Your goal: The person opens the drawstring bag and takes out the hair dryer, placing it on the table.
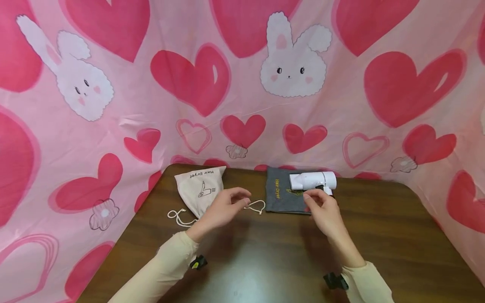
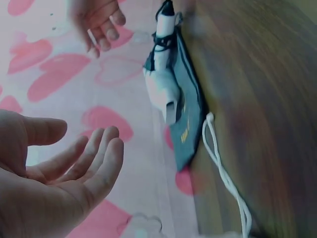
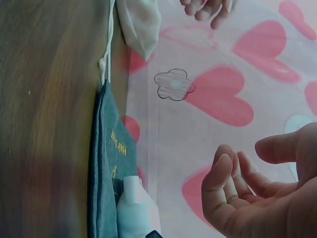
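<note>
My left hand [image 1: 226, 207] hovers over the table near the cream drawstring bag [image 1: 201, 189], its fingers loosely bent and nothing between them. That bag is printed "Hair Dryer" and has a white cord. On the right, my right hand [image 1: 323, 210] is held above the near edge of a dark grey bag [image 1: 275, 202] with yellow lettering, also holding nothing. A white hair dryer [image 1: 312, 181] lies on the grey bag, its nozzle pointing left. In the left wrist view, a black cord [image 2: 162, 43] is wrapped about the dryer's handle.
Both bags lie toward the back of the brown wooden table [image 1: 242, 261]. Behind it hangs a pink curtain [image 1: 242, 97] with hearts and rabbits. White drawstring loops [image 1: 257, 206] spread between the two bags.
</note>
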